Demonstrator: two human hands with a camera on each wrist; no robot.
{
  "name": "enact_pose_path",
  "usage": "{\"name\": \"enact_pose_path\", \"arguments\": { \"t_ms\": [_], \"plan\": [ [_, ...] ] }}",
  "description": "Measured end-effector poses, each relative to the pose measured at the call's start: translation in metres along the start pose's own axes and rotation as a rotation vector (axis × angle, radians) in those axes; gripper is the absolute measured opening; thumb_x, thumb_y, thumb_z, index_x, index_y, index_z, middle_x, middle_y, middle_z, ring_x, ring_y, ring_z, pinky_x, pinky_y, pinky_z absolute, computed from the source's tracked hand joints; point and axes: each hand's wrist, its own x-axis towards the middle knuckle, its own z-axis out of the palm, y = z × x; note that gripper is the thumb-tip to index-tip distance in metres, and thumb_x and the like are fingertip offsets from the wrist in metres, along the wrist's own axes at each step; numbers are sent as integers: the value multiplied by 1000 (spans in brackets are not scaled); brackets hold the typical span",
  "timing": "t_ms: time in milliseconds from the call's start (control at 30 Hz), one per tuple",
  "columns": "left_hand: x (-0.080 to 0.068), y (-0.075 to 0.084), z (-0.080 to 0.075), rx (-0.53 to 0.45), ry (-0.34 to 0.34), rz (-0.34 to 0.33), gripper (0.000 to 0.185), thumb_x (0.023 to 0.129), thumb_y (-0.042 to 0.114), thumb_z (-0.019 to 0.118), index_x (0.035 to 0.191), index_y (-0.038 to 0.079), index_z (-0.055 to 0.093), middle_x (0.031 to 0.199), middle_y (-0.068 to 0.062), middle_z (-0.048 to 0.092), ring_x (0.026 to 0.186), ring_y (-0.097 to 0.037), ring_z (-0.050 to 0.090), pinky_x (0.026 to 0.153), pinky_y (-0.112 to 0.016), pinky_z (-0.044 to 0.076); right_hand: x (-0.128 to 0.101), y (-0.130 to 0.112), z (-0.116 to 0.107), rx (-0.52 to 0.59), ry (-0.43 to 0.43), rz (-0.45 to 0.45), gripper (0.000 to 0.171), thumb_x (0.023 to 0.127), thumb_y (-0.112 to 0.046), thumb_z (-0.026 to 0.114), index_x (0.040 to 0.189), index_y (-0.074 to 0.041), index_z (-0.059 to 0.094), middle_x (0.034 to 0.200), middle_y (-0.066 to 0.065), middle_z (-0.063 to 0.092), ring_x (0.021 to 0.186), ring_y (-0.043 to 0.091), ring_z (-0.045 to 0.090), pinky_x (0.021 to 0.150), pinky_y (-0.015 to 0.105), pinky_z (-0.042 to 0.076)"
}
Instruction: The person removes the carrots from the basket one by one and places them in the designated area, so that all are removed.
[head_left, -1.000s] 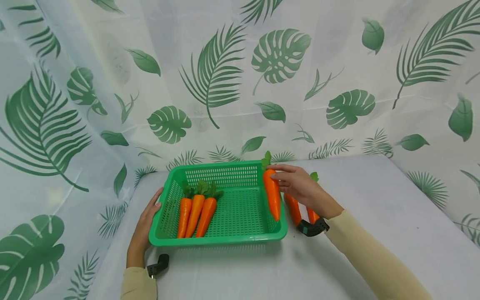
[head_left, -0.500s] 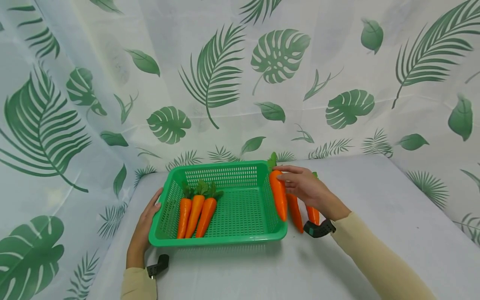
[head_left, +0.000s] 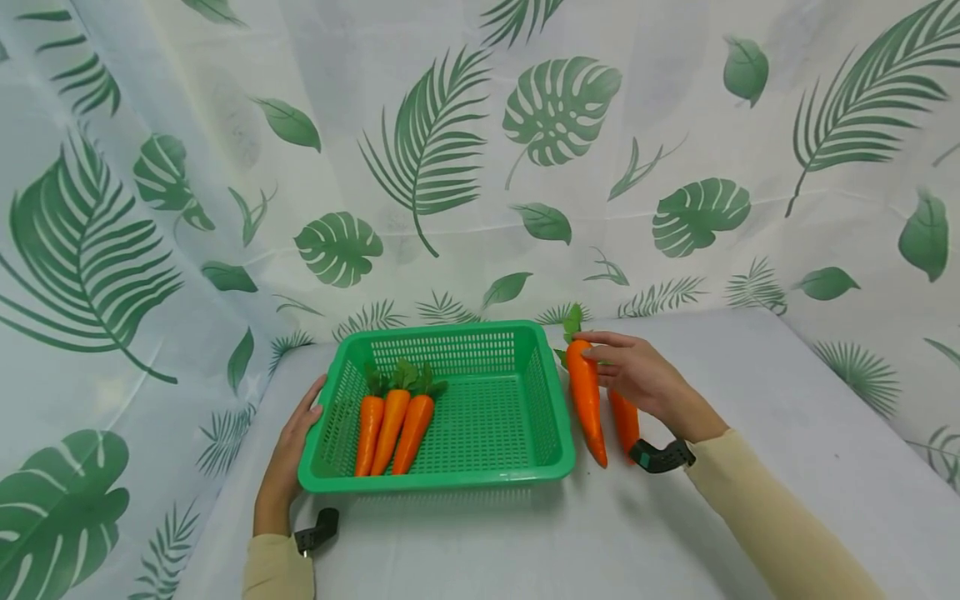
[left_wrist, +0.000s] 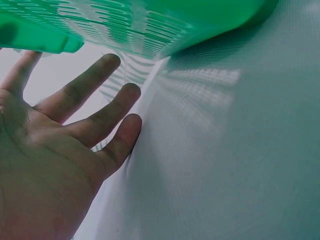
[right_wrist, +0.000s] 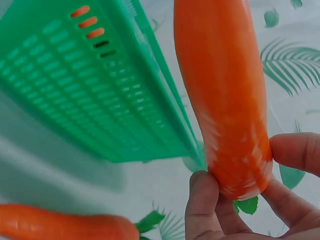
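Note:
My right hand (head_left: 630,371) pinches an orange carrot (head_left: 583,379) near its leafy top, just right of the green basket (head_left: 435,483). In the right wrist view the held carrot (right_wrist: 225,95) stands between thumb and fingertips, beside the basket's slotted wall (right_wrist: 100,90). Another carrot (head_left: 624,425) shows below the hand, partly hidden by it. Three carrots (head_left: 393,433) with green leaves lie side by side in the basket's left part. My left hand (head_left: 288,446) rests at the basket's left side; its fingers (left_wrist: 102,122) are extended in the left wrist view.
A white cloth (head_left: 750,400) covers the table. Behind and at the left hangs a white curtain (head_left: 465,275) printed with green leaves. A carrot (right_wrist: 65,222) lies on the cloth beside the basket in the right wrist view.
My right hand has carried the carrot rightward, from over the basket's right end to outside its right rim. The left hand and basket stay put.

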Motion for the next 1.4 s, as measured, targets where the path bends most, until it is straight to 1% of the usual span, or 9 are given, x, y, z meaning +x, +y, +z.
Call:
{"name": "enact_pose_path", "arguments": {
  "t_ms": [133, 300, 433, 600, 833, 1100, 1200, 1267, 1400],
  "plan": [
    [0, -1, 0, -5, -3, -1, 57, 119, 43, 32, 174, 32, 21, 176, -2, 19, 142, -25, 34, 97, -20, 45, -1, 2, -9, -28, -4, 7, 58, 109, -20, 65, 158, 4, 47, 125, -2, 69, 113, 24, 62, 98, 31, 51],
    [-1, -1, 0, 12, 2, 0, 58, 118, 45, 32, 174, 33, 21, 175, -4, 21, 137, -26, 39, 95, -22, 48, -4, 5, -22, -59, 4, 15, 57, 109, -22, 64, 159, 1, 48, 125, -3, 69, 114, 24, 62, 97, 31, 52],
    [-1, 0, 0, 15, 2, -1, 58, 118, 45, 32, 174, 32, 21, 174, -4, 21, 137, -26, 39, 95, -22, 47, -5, 7, -30, -71, 22, 13, 57, 110, -22, 63, 159, 2, 46, 124, -5, 69, 112, 22, 62, 96, 31, 53],
    [-1, 0, 0, 9, -3, -14, 58, 118, 45, 32, 174, 31, 21, 174, -3, 21, 138, -26, 36, 96, -22, 46, -5, 11, -39, -108, 47, 4, 63, 111, -25, 61, 162, 5, 40, 130, -3, 65, 115, 19, 61, 95, 29, 53],
    [-1, 0, 0, 22, -2, 6, 58, 118, 44, 32, 174, 31, 22, 174, -4, 22, 136, -27, 40, 95, -24, 48, -9, 17, -54, -90, 83, 36, 66, 111, -28, 63, 163, 4, 39, 124, -7, 65, 114, 17, 62, 94, 27, 54],
    [-1, 2, 1, 21, 2, -1, 58, 118, 44, 32, 174, 31, 22, 174, -4, 22, 136, -27, 39, 95, -24, 48, -11, 23, -72, -87, 109, 78, 70, 111, -28, 62, 166, 2, 32, 127, -8, 60, 119, 18, 57, 94, 26, 54],
    [-2, 2, 1, 26, 6, -6, 58, 118, 45, 32, 174, 32, 21, 174, -4, 22, 135, -27, 39, 94, -24, 48, -12, 26, -78, -84, 120, 95, 70, 112, -27, 61, 167, 2, 30, 131, -4, 59, 118, 19, 57, 94, 27, 54],
    [-2, 3, 1, 31, 9, -7, 58, 118, 45, 32, 174, 32, 21, 174, -4, 22, 135, -28, 40, 94, -24, 49, -12, 28, -82, -93, 125, 101, 69, 113, -27, 59, 168, 1, 28, 141, 4, 55, 119, 19, 56, 94, 27, 54],
    [-2, 3, 1, 32, 10, -9, 58, 118, 46, 32, 174, 32, 21, 174, -4, 22, 135, -28, 39, 94, -23, 48, -12, 34, -88, -124, 130, 115, 68, 114, -27, 55, 169, 0, 25, 165, 21, 35, 126, 23, 53, 95, 27, 54]
  ]
}}
